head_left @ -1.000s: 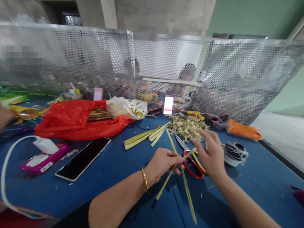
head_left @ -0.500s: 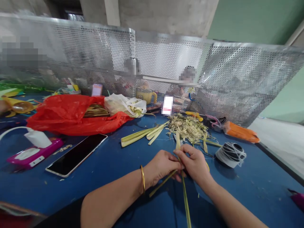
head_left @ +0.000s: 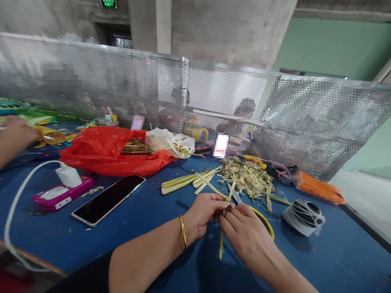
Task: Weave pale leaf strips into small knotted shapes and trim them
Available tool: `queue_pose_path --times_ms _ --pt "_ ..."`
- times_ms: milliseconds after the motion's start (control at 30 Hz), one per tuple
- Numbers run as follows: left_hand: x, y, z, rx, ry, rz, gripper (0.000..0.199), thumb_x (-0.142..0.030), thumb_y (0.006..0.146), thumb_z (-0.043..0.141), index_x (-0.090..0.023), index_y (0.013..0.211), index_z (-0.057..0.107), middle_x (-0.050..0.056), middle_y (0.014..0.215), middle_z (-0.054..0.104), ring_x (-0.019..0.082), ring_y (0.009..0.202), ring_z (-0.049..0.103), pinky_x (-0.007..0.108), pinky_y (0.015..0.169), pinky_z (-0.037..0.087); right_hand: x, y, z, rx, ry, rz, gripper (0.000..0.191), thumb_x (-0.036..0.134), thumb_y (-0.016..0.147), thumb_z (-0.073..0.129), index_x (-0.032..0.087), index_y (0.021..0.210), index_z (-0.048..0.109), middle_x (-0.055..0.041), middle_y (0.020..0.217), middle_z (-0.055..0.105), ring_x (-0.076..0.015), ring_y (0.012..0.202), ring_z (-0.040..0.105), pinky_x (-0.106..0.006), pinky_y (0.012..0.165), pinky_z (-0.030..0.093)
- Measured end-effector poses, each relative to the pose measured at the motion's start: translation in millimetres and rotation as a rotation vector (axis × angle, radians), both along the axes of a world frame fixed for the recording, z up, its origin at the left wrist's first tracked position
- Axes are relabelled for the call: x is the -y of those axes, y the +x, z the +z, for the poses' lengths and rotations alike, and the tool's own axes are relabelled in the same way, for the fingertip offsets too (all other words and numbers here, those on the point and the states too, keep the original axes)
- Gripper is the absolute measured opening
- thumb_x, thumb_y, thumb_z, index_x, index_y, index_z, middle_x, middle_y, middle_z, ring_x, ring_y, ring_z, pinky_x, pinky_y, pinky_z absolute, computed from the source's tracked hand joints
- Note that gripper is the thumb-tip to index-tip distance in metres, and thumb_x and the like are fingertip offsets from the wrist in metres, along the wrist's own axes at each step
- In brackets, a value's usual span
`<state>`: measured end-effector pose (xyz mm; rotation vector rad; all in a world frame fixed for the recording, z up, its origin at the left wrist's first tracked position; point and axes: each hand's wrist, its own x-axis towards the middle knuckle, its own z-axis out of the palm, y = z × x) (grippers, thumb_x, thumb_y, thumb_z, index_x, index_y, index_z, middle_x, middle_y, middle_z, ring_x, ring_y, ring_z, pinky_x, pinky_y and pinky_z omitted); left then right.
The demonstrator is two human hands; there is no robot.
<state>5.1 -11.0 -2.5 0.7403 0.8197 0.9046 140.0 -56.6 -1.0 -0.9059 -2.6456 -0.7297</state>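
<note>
My left hand, with a gold bangle at the wrist, pinches crossed green plant strips near the middle of the table. Close against it, my right hand has its fingers curled at the lower side of the crossing; what its fingertips grip is hidden. One strip end hangs down below the hands. Scissors with a yellow handle lie partly beneath my right hand. Beyond the hands are a heap of shredded plant bits and several pale green stalks.
A black phone, purple power strip, red bag and white bag are to the left. Right are a thread spool and orange packet. Another person's arm reaches in at far left, before a perforated screen.
The strips now cross at my fingertips, one pointing up-left. My right hand has turned palm down and lower, uncovering the scissors. The view has shifted, and the other person's arm shows more.
</note>
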Motion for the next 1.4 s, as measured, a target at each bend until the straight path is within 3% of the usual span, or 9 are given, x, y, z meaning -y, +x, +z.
queue_pose_path --times_ms 167,667,767,867,967,1100,1200,1300,1400 --pt "2 3 -4.3 0.066 -0.066 0.124 0.034 -0.005 0.051 0.071 -0.011 0.084 0.063 0.007 0.073 0.069 0.014 0.059 0.062 0.025 0.060 0.045 1 3 2.3 0.066 -0.023 0.057 0.021 0.010 0.090 0.038 0.017 0.078 0.053 -0.0044 0.075 0.058 -0.0194 0.073 0.053 -0.039 0.084 0.035" --pt "2 4 -3.4 0.066 -0.078 0.176 0.030 -0.003 0.061 0.066 -0.010 0.090 0.061 0.007 0.072 0.070 0.013 0.055 0.063 0.024 0.058 0.047 3 -6 -0.7 -0.038 -0.009 0.093 0.030 0.009 0.093 0.031 0.017 0.078 0.055 -0.0029 0.068 0.056 -0.0174 0.067 0.052 -0.035 0.082 0.038" --pt "0 3 -2.8 0.061 -0.072 0.178 0.031 -0.005 0.062 0.067 -0.010 0.092 0.061 0.007 0.074 0.070 0.014 0.055 0.063 0.024 0.057 0.047 3 -3 4.0 -0.026 -0.012 0.107 0.029 0.010 0.094 0.031 0.015 0.092 0.060 -0.0041 0.073 0.060 -0.0181 0.072 0.055 -0.036 0.084 0.038" --pt "-4 -1 0.6 0.083 -0.034 0.168 0.027 -0.008 0.066 0.065 -0.010 0.093 0.064 0.008 0.077 0.071 0.014 0.060 0.065 0.025 0.061 0.049 1 6 11.9 -0.159 0.079 -0.051 0.029 0.018 0.095 0.036 0.014 0.118 0.054 -0.0079 0.088 0.065 -0.0202 0.081 0.057 -0.037 0.083 0.037" --pt "-5 -4 4.4 0.081 -0.032 0.131 0.017 -0.016 0.073 0.059 -0.010 0.087 0.066 0.009 0.077 0.071 0.015 0.062 0.067 0.025 0.063 0.050 -5 15 14.5 -0.296 0.122 -0.329 0.029 0.034 0.094 0.043 0.016 0.112 0.057 -0.0104 0.090 0.066 -0.0234 0.081 0.058 -0.036 0.078 0.036" --pt "-5 -2 2.7 0.000 0.004 0.163 0.015 -0.022 0.070 0.070 -0.011 0.081 0.067 0.007 0.073 0.071 0.014 0.058 0.065 0.024 0.059 0.050 -10 19 8.0 -0.243 -0.025 -0.337 0.031 0.027 0.096 0.038 0.019 0.072 0.057 -0.0024 0.061 0.061 -0.0162 0.058 0.053 -0.032 0.072 0.034" --pt "-5 1 -1.1 -0.085 0.078 0.251 0.015 -0.016 0.064 0.076 -0.012 0.075 0.066 0.004 0.064 0.067 0.012 0.051 0.062 0.022 0.055 0.049 -11 20 7.7 -0.299 -0.168 -0.342 0.035 0.024 0.095 0.038 0.019 0.063 0.052 0.0001 0.055 0.056 -0.0136 0.053 0.047 -0.030 0.068 0.033" --pt "-4 3 -1.7 -0.128 0.095 0.223 0.014 -0.015 0.064 0.074 -0.012 0.074 0.065 0.003 0.059 0.065 0.012 0.048 0.061 0.022 0.051 0.048 -15 26 14.2 -0.482 -0.486 -0.372 0.037 0.035 0.092 0.043 0.020 0.060 0.053 0.0008 0.055 0.054 -0.0142 0.057 0.049 -0.028 0.065 0.035" --pt "-1 1 -0.1 -0.144 0.077 0.050 0.014 -0.019 0.065 0.073 -0.011 0.074 0.067 0.003 0.061 0.066 0.012 0.049 0.061 0.022 0.052 0.048 -22 34 20.1 -0.881 -0.872 -0.369 0.040 0.052 0.086 0.046 0.019 0.070 0.061 -0.0016 0.066 0.059 -0.0158 0.064 0.055 -0.027 0.062 0.040"
